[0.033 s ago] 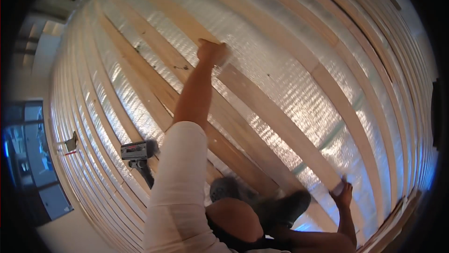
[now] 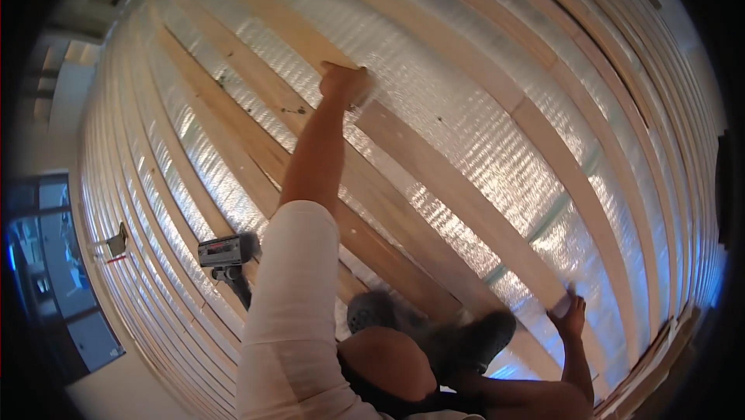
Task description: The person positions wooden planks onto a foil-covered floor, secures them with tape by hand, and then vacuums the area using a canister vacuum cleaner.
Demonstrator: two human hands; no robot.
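Observation:
My left hand (image 2: 341, 81) is bent at a joint between wooden slats (image 2: 434, 172) on shiny foil, its fingers curled beside a pale, blurred patch; what it holds is unclear. Lower right, my right hand (image 2: 569, 317) grips the lower end of the central slat, fingers partly blurred. Left of my white-covered left leg or sleeve (image 2: 291, 288) lies a dark power tool (image 2: 225, 253), apparently a nail gun. My dark footwear (image 2: 485, 338) rests on the slats near the bottom.
Parallel slats (image 2: 194, 55) cover the foil-lined floor (image 2: 497, 172) in rows. A small tool or bracket (image 2: 116, 241) sits at the far left, near a dark-framed glazed opening (image 2: 58, 249) in a pale wall. Loose-looking strips (image 2: 663, 354) line the lower right edge.
The view has shifted slightly, so slats, tool and hands appear a little further left. Both hands keep about the same place on the slats.

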